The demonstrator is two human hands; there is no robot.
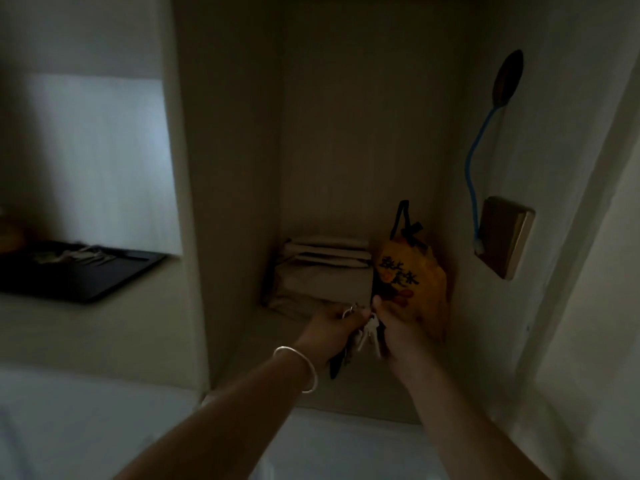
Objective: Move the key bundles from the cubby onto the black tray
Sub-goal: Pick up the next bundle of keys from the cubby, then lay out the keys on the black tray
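Both of my hands reach into a dim cubby (346,133). My left hand (332,329), with a silver bangle on its wrist, grips a key bundle (369,336) by its ring; silver keys and a dark fob hang below it. My right hand (401,327) pinches the same bundle from the right side. The black tray (104,282) lies on the ledge at the far left, with some pale keys resting on its back part.
An orange pouch (412,282) with black characters leans in the cubby's right corner. Folded beige cloth (322,271) lies at the back. A wall switch plate (502,237) with a blue cable (474,161) is on the right wall. A partition wall (194,202) separates cubby from tray.
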